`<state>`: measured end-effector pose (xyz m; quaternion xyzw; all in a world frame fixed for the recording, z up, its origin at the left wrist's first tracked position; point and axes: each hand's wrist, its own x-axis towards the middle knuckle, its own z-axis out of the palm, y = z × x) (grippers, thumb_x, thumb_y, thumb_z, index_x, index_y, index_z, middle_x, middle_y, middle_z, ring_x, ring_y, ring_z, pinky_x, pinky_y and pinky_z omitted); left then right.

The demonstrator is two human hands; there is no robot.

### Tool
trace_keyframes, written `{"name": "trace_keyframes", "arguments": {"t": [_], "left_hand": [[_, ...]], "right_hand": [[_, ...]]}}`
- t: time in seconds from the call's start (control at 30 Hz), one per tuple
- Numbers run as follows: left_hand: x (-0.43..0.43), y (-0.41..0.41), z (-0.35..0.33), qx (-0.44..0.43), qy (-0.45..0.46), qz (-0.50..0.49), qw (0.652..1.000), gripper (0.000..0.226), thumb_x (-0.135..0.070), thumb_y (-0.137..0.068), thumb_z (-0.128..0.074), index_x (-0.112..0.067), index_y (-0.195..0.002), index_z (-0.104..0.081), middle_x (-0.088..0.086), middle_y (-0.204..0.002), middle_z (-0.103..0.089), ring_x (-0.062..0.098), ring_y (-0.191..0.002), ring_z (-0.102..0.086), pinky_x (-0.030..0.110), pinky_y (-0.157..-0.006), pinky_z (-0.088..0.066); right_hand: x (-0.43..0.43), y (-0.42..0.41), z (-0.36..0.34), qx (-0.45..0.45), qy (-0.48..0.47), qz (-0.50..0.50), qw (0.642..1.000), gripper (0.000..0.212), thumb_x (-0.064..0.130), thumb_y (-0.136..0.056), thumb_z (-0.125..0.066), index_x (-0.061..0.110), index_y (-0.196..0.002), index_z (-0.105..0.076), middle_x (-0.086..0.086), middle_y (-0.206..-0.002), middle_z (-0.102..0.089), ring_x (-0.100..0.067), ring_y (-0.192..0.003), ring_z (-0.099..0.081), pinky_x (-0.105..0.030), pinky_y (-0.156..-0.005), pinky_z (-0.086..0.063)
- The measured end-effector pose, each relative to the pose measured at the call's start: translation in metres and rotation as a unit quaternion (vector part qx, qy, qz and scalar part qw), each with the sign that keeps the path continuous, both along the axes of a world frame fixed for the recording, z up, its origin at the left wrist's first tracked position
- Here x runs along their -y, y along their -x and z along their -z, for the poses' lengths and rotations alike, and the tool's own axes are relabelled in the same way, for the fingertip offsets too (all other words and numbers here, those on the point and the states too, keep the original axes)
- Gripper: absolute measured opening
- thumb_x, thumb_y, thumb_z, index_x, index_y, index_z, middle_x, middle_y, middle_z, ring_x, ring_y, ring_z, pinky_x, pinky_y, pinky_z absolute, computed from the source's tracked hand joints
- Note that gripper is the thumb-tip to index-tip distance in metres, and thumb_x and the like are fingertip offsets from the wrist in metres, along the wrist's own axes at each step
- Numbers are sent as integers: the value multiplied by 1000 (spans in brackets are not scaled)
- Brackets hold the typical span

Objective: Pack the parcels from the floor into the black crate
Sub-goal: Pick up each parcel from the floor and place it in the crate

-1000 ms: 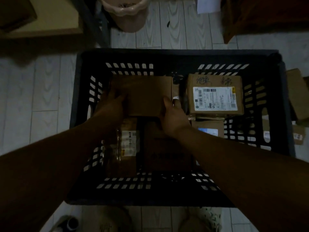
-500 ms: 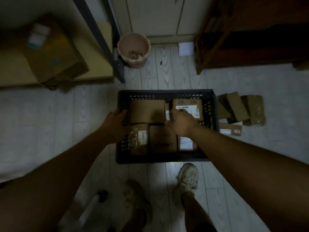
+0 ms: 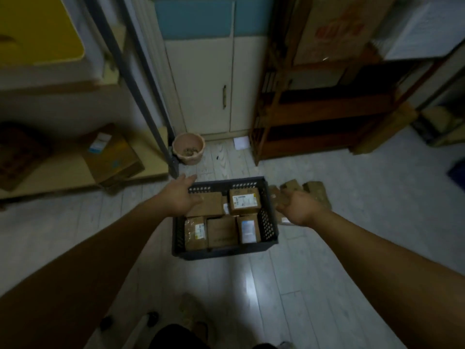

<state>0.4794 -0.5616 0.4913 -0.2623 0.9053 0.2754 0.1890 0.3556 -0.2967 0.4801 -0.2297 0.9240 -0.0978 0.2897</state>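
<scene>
Floorboards (image 3: 327,248) hold more parcels (image 3: 314,190) beside the black crate (image 3: 226,251). The left hand (image 3: 180,195) and right hand (image 3: 297,207) now lift off, slack and empty, probably for another.

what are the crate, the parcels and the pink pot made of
Crate: probably moulded plastic, matte black; its walls are pierced with regular slots. Parcels: brown cardboard, matte, some with white paper labels; the front left one looks shinier, perhaps taped or film-wrapped. Pot: pale pink with a dull finish; plastic or ceramic, the blur leaves it open.
</scene>
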Motion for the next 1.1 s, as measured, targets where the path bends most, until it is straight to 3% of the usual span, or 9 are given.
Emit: {"name": "trace_keyframes", "arguments": {"t": [0.1, 0.2, 0.3, 0.47, 0.87, 1.1], "left_hand": [[-50, 19, -31, -30, -26, 40, 998, 78, -42, -87, -59, -21, -149, -17, 6, -158, -10, 26, -144, -16, 42, -117, -19], [-111, 42, -58, -42, 12, 65, 997, 78, -46, -87, -58, -23, -149, -18, 8, -158, -12, 28, -143, -16, 38, -117, -17], [-173, 66, -80, -63, 48, 89, 993, 76, -48, -88, -54, -20, -149, -18, 7, -157, -16, 26, -143, -16, 36, -115, -16], [-259, 106, -105, -72, -7, 142, 987, 75, -44, -90, -53, -24, -150, -12, 5, -158, -10, 25, -145, -10, 41, -118, -14], [-339, 287, -64, -34, -84, 185, 979, 77, -54, -87, -53, -36, -147, -9, -1, -159, -1, 26, -145, -6, 42, -115, -15], [-374, 406, -35, 2, -129, 186, 974, 75, -49, -88, -54, -30, -148, -13, 3, -159, -4, 27, -144, -13, 41, -114, -18]], "right_hand": [[-67, 10, -29, -36, -1, 55, 998, 53, 39, -93, -50, 16, -139, -40, -13, -141, -45, -30, -119, -50, -38, -97, -43], [-141, 20, -57, -55, 8, 115, 992, 61, 39, -92, -52, 20, -146, -31, -10, -150, -33, -31, -125, -46, -38, -91, -47], [-212, 33, -83, -73, 2, 151, 986, 68, 44, -91, -53, 21, -148, -25, -9, -154, -26, -32, -134, -36, -40, -104, -37], [-299, 53, -110, -81, 1, 197, 977, 70, 48, -92, -51, 20, -149, -22, -9, -155, -21, -31, -136, -34, -40, -106, -34], [-362, 180, -96, -71, -6, 226, 971, 73, 51, -90, -51, 21, -149, -21, -10, -153, -24, -31, -134, -35, -39, -106, -34], [-407, 287, -96, -45, -36, 262, 963, 72, 50, -91, -50, 19, -150, -20, -10, -154, -22, -30, -135, -34, -37, -108, -32]]}}
